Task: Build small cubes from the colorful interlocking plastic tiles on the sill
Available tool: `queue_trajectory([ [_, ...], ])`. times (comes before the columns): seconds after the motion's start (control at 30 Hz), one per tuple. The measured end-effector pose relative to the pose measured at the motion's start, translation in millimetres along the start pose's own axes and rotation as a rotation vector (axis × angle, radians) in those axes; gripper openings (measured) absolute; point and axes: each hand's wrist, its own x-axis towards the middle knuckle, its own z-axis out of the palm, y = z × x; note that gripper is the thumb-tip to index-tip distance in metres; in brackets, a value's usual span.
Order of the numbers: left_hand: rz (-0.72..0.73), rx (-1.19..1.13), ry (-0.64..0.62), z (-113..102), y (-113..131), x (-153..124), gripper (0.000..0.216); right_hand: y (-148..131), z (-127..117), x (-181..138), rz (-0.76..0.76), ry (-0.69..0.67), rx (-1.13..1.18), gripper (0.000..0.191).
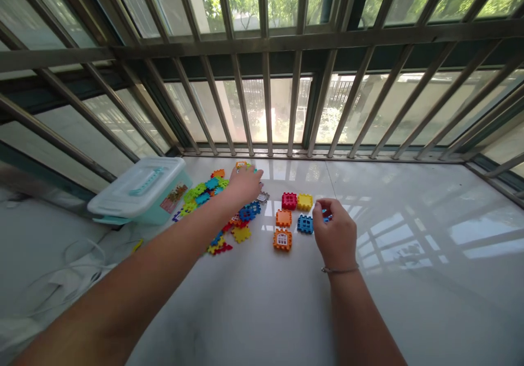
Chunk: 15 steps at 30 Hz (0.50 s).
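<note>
Well left of the blue block cube (305, 224), a teal storage box (158, 202) is set; nearer it, the left hand (245, 186) is held open over a heap of plastic tiles (202, 196); just right of the cube, a small blue piece (326, 216) is pinched by the right hand (333, 235).

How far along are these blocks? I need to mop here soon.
Done: five built cubes stand grouped on the floor. In hand: the right hand pinches a blue piece, and the left hand reaches over the pieces. Remaining: the loose pile beside the plastic storage box.
</note>
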Motion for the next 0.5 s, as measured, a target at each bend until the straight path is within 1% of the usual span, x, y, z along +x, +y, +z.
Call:
queue_trajectory([
  [0.07,0.026,0.002,0.011,-40,7,-7,0.053,0,0,0,0.017,-0.002,0.007,0.023],
  [0.1,0.037,-0.001,0.029,-60,12,-15,0.054,0,0,0,0.025,-0.006,0.011,0.024],
  [0.17,0.047,-0.061,0.104,-94,22,-41,0.053,1,1,0,0.037,-0.021,0.019,0.025],
  [0.23,0.023,-0.176,0.128,-115,36,-78,0.05,1,3,-1,0.041,-0.041,0.028,0.027],
  [0.27,0.001,-0.233,0.127,-120,43,-98,0.047,1,4,-1,0.038,-0.051,0.033,0.027],
  [0.33,0.001,-0.341,0.127,-116,57,-136,0.037,0,6,-3,0.028,-0.067,0.043,0.029],
  [0.4,-0.018,-0.449,0.149,-98,69,-159,0.031,-2,8,-5,0.016,-0.072,0.053,0.029],
  [0.43,-0.048,-0.494,0.158,-85,72,-164,0.03,-4,9,-6,0.008,-0.071,0.057,0.028],
  [0.5,-0.077,-0.508,0.141,-58,72,-161,0.027,-5,9,-6,-0.011,-0.068,0.062,0.026],
])
